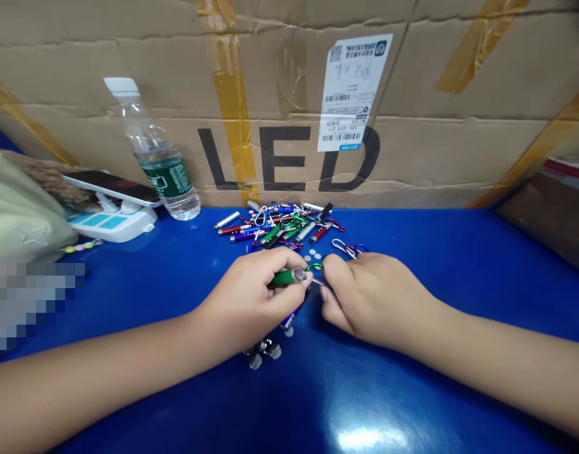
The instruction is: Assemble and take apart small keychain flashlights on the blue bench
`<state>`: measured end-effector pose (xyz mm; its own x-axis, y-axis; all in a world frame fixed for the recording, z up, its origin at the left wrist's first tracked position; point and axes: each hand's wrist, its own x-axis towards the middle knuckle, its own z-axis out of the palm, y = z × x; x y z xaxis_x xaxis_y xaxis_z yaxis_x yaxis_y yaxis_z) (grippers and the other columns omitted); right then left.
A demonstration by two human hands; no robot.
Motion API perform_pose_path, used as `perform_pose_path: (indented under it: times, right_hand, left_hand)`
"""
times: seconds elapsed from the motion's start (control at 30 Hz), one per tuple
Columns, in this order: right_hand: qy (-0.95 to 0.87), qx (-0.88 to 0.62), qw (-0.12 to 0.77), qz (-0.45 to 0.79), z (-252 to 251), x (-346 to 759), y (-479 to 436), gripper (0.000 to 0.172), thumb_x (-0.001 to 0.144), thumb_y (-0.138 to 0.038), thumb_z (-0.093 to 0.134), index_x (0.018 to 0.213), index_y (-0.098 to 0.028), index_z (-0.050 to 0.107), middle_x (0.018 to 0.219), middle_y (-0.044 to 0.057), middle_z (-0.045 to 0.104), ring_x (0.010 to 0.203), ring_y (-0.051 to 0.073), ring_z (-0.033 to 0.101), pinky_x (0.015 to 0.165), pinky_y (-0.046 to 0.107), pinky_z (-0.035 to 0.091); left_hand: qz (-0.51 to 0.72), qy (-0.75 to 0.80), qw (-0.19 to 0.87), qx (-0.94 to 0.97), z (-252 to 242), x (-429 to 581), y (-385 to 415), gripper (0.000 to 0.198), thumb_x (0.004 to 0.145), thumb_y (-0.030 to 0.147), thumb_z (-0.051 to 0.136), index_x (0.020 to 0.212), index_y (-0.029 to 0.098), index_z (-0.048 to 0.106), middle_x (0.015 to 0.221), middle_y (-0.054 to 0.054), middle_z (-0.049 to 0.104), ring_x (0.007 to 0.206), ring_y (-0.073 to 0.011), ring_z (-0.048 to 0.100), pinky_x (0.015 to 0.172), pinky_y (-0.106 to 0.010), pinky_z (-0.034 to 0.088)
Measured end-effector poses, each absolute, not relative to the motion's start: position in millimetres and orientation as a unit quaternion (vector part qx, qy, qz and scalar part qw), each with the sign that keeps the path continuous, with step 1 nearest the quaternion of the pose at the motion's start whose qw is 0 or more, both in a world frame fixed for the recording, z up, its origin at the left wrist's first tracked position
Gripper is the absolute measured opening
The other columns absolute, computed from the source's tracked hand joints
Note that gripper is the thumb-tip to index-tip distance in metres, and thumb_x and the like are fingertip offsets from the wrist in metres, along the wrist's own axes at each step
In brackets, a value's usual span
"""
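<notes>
left hand (251, 287) grasps one green torch (282, 277) above the blue table (199, 403), end toward the right hand (365, 302), seemingly to keep it steady. the right hand is pinched beside one green clip (314, 267); what it grips, cannot tell. loose torches (273, 236) lie heaped ahead, perhaps for easy reach, overlapping too much to count. counted: one bottle (157, 157), one phone (112, 187), one power strip (112, 225), one carton (166, 57).
</notes>
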<state>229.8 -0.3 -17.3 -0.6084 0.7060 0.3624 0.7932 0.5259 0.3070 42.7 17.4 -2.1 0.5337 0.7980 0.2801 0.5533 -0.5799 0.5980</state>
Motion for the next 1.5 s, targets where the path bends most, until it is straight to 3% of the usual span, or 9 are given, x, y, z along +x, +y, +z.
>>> perform_pose_path:
  times: [0.23, 0.33, 0.5, 0.63, 0.83, 1.1, 1.23, 1.33, 1.5]
  right_hand:
    - [-0.855, -0.494, 0.074, -0.142, -12, 230, 0, 0.019, 0.083, -0.026, 0.037, 0.080, -0.015, 0.052, 0.051, 0.004, 0.056, 0.039, 0.014, 0.044, 0.046, 0.028, 0.016]
    - [-0.858, -0.503, 0.087, -0.059, -9, 229, 0, 0.016, 0.083, -0.025, 0.038, 0.078, -0.016, 0.050, 0.054, 0.002, 0.056, 0.042, 0.013, 0.043, 0.046, 0.027, 0.018]
    - [-0.850, -0.498, 0.139, 0.100, -7, 229, -1, 0.016, 0.085, -0.023, 0.037, 0.072, -0.018, 0.046, 0.060, 0.001, 0.055, 0.048, 0.012, 0.043, 0.048, 0.025, 0.026]
    - [-0.838, -0.486, 0.187, 0.166, -7, 230, 0, 0.019, 0.087, -0.022, 0.036, 0.072, -0.018, 0.046, 0.067, 0.002, 0.058, 0.054, 0.012, 0.045, 0.052, 0.025, 0.032]
    - [-0.828, -0.491, 0.195, 0.186, -7, 228, -1, 0.018, 0.087, -0.021, 0.035, 0.072, -0.018, 0.046, 0.070, 0.003, 0.060, 0.057, 0.013, 0.047, 0.054, 0.025, 0.034]
    - [-0.828, -0.521, 0.158, 0.133, -10, 222, -4, 0.015, 0.084, -0.021, 0.038, 0.074, -0.017, 0.048, 0.067, 0.004, 0.058, 0.055, 0.013, 0.046, 0.052, 0.025, 0.031]
    - [-0.849, -0.488, 0.136, 0.153, -13, 219, -11, 0.014, 0.083, -0.023, 0.041, 0.072, -0.018, 0.048, 0.061, 0.002, 0.054, 0.050, 0.012, 0.040, 0.050, 0.025, 0.028]
    - [-0.832, -0.484, 0.176, 0.208, -10, 221, -9, 0.017, 0.084, -0.022, 0.039, 0.070, -0.018, 0.046, 0.065, 0.001, 0.055, 0.054, 0.012, 0.042, 0.053, 0.025, 0.031]
    - [-0.790, -0.482, 0.228, 0.303, -3, 227, -2, 0.020, 0.083, -0.017, 0.034, 0.064, -0.020, 0.039, 0.061, -0.001, 0.050, 0.057, 0.011, 0.042, 0.055, 0.025, 0.033]
  left_hand:
    - [0.196, 0.379, 0.211, 0.879, -6, 43, 22, 0.017, 0.087, 0.029, 0.048, 0.086, 0.018, 0.061, 0.071, 0.001, 0.061, 0.062, -0.0120, 0.053, 0.054, -0.022, 0.039]
    - [0.198, 0.355, 0.169, 0.898, -5, 43, 22, 0.018, 0.088, 0.027, 0.046, 0.086, 0.018, 0.061, 0.074, 0.000, 0.061, 0.067, -0.0137, 0.054, 0.059, -0.024, 0.042]
    - [0.213, 0.320, 0.152, 0.911, -5, 43, 21, 0.022, 0.090, 0.024, 0.043, 0.103, 0.020, 0.060, 0.097, -0.004, 0.064, 0.088, -0.0174, 0.058, 0.079, -0.029, 0.047]
    - [0.207, 0.309, 0.137, 0.918, -8, 42, 21, 0.026, 0.091, 0.025, 0.042, 0.112, 0.020, 0.057, 0.101, -0.005, 0.064, 0.091, -0.0180, 0.058, 0.084, -0.030, 0.047]
    - [0.183, 0.316, 0.117, 0.924, -8, 43, 21, 0.025, 0.092, 0.025, 0.041, 0.109, 0.018, 0.058, 0.099, -0.006, 0.065, 0.092, -0.0189, 0.059, 0.084, -0.031, 0.048]
    - [0.226, 0.329, 0.113, 0.910, -11, 44, 23, 0.033, 0.091, 0.028, 0.042, 0.120, 0.019, 0.055, 0.121, -0.005, 0.062, 0.111, -0.0199, 0.057, 0.098, -0.032, 0.045]
    - [0.238, 0.333, 0.083, 0.909, -4, 41, 29, 0.035, 0.093, 0.028, 0.036, 0.119, 0.017, 0.057, 0.120, -0.006, 0.062, 0.112, -0.0205, 0.056, 0.099, -0.034, 0.044]
    - [0.231, 0.340, 0.088, 0.908, 1, 39, 29, 0.037, 0.092, 0.030, 0.039, 0.126, 0.019, 0.051, 0.118, -0.006, 0.062, 0.110, -0.0212, 0.057, 0.095, -0.034, 0.045]
    - [0.183, 0.361, 0.152, 0.902, 2, 41, 23, 0.051, 0.088, 0.026, 0.045, 0.138, 0.020, 0.033, 0.092, -0.002, 0.066, 0.083, -0.0165, 0.063, 0.074, -0.027, 0.049]
